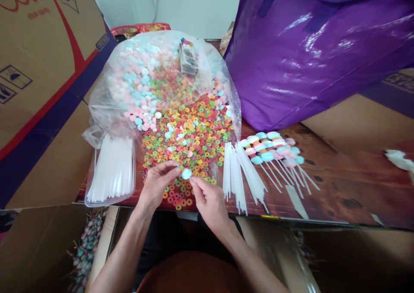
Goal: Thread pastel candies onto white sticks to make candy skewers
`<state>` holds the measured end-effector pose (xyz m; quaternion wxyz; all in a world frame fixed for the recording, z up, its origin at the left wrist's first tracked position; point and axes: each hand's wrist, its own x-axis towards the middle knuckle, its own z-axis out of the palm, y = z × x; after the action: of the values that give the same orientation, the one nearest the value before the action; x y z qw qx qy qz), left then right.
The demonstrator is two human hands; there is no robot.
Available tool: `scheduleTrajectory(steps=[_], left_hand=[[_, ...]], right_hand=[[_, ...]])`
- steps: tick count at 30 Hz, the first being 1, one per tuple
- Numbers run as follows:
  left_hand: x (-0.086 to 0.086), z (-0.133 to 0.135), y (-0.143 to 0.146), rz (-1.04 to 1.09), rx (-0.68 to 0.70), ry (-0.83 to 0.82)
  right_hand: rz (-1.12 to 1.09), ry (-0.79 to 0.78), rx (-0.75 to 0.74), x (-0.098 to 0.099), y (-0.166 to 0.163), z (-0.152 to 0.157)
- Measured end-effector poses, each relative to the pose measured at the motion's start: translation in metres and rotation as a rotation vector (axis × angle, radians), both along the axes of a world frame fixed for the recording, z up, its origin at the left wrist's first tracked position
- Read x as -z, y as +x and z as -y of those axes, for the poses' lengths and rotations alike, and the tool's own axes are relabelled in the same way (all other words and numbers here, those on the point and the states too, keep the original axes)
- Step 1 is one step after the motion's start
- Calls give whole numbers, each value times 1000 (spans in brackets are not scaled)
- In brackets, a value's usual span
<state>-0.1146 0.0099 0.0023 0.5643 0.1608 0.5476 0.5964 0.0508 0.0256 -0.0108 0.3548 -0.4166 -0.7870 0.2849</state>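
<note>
Over the near edge of the heap of gummy rings (194, 131), a light blue, white-edged marshmallow (186, 174) sits between my two hands. My right hand (209, 200) is closed in a pinch at its lower right side; a stick under it cannot be made out. My left hand (159, 182) is closed too, thumb and fingers pressed together just left of the marshmallow, with what they pinch hidden. A few loose rings (179, 198) lie below the hands. Pink, blue and white marshmallows (147, 123) spread behind, partly under a clear plastic bag (106, 86).
White sticks fill a clear tub (111, 172) at left; more loose sticks (241, 176) lie at right. Beside them are finished candy skewers (271, 148). A purple bag (310, 64) and cardboard boxes (39, 90) flank the wooden table (343, 176). Skewers (87, 250) heap in a box below.
</note>
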Motion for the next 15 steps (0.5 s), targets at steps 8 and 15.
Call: scheduleTrajectory(steps=[8, 15], left_hand=[[-4, -6, 15, 24, 193, 7], [-2, -48, 30, -1105, 169, 106]], right_hand=[[-58, -27, 65, 2, 1, -2], [-74, -102, 180, 3, 14, -12]])
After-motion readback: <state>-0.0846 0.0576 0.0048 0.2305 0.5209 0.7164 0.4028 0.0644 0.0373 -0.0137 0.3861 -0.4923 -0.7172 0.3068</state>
